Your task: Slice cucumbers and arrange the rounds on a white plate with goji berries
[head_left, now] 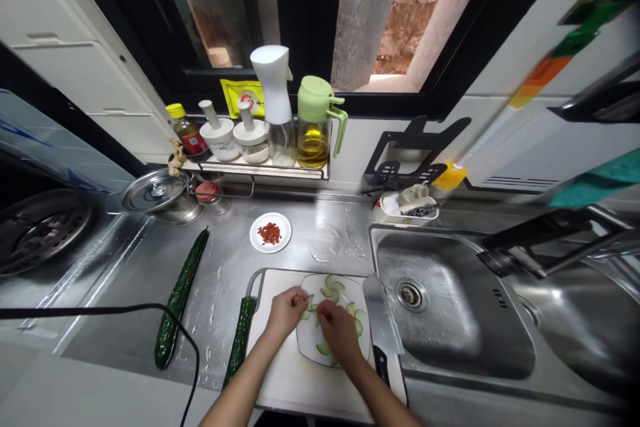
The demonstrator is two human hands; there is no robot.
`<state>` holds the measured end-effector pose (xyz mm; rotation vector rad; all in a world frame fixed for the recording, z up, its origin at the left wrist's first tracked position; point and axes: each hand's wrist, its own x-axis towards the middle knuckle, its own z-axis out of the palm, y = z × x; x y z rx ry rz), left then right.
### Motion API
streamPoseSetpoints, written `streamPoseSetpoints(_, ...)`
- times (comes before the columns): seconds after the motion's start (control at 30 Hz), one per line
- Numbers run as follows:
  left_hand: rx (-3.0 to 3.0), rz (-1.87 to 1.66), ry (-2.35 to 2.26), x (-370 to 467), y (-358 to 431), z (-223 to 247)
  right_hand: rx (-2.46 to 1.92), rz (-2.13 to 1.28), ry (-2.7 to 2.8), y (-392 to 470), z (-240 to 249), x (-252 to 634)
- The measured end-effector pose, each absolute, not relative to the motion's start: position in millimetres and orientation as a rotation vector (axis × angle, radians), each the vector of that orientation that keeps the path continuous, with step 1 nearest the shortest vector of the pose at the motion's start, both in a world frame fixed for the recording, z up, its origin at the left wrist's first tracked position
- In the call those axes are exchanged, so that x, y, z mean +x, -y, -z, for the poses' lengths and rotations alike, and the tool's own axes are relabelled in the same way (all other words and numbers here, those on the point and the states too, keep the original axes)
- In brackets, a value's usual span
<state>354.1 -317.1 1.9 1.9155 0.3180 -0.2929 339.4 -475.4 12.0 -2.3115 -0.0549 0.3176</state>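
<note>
My left hand [287,311] is closed in a pinch over the left side of a white squarish plate [345,343], a green-edged cucumber slice at its fingertips. Close beside it, my right hand [341,332] is also pinched, with the thin edge of a slice at its fingers. Pale cucumber slices [331,288] lie on the plate in small fanned groups, at the far side, the right and the near side. The fingers partly hide the left group. Beneath the plate is a white cutting board [280,380]. A cleaver [383,313] rests along the board's right edge.
A cut cucumber [240,337] lies left of the board, with a whole cucumber [181,297] farther left. Behind stands a small plate [256,240] of red bits. A black cable [193,340] crosses at left. The sink [450,307] is at right; bottles and jars line a rack [260,170].
</note>
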Motion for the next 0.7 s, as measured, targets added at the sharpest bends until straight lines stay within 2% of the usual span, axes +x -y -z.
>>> streamPoseSetpoints(0.33,2.286,0.190,-0.025,351,318,-11,-2.526,-0.366,0.028,467,-12,330)
streamPoseSetpoints(0.7,2.419,0.115,-0.036,347,322,0,-2.645,-0.394,0.017,464,-12,331)
